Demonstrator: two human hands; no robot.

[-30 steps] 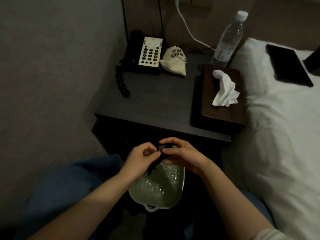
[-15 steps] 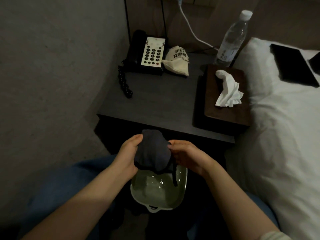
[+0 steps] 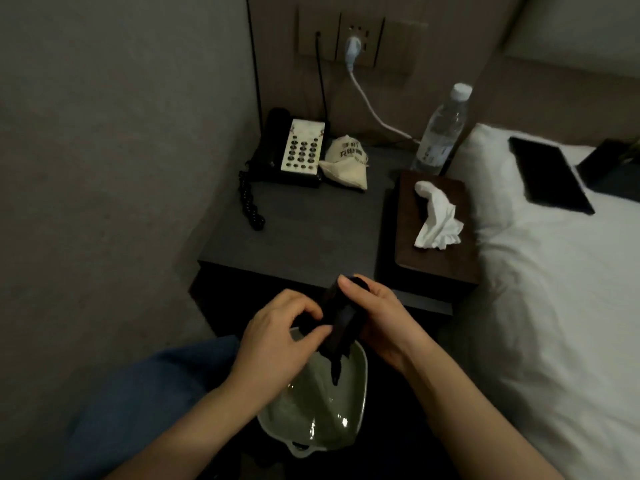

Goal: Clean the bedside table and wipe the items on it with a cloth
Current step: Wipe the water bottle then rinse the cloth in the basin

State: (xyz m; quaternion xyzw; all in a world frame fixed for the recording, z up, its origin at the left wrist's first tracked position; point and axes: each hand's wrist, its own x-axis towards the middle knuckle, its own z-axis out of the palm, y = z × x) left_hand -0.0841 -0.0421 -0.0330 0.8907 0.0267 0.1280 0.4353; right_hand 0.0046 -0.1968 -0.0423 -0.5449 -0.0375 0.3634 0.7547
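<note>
Spread flat half a second ago, the cloth (image 3: 341, 318) is now bunched, gripped between both hands (image 3: 277, 327) (image 3: 375, 315) above the basin (image 3: 360, 382)

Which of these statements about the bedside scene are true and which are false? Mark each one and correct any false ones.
1. Both hands hold the dark cloth above the green basin. True: the left hand and right hand both grip it.
2. The water bottle lies on its side. False: it stands upright at the back of the bedside table.
3. A white tissue sticks out of the brown tissue box. True.
4. The telephone sits on the bed. False: it is on the bedside table, beside a small cloth pouch.
5. A white plug is in the wall socket. True.
</note>
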